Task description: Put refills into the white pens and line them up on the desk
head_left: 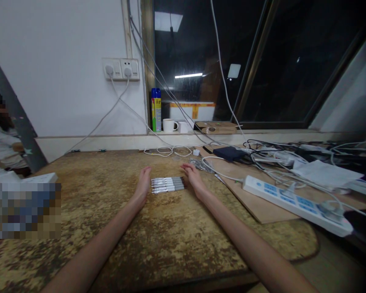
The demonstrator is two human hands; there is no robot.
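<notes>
Several pens (167, 184) with white and grey barrels lie side by side in a row on the worn wooden table (171, 240). At the row's left end stands my left hand (143, 185), on edge, its palm turned toward the pens and its fingers held out. My right hand (194, 180) is at the opposite end, close to the dark tips, with fingers stretched out and slightly apart. Neither hand grips a pen; whether the palms touch the pen ends I cannot tell.
A white power strip (295, 205) lies on a brown board (240, 183) at right, among tangled cables (271, 154) and papers. A spray can (156, 110) and white mug (169, 125) stand on the windowsill. A person (3, 138) is at far left.
</notes>
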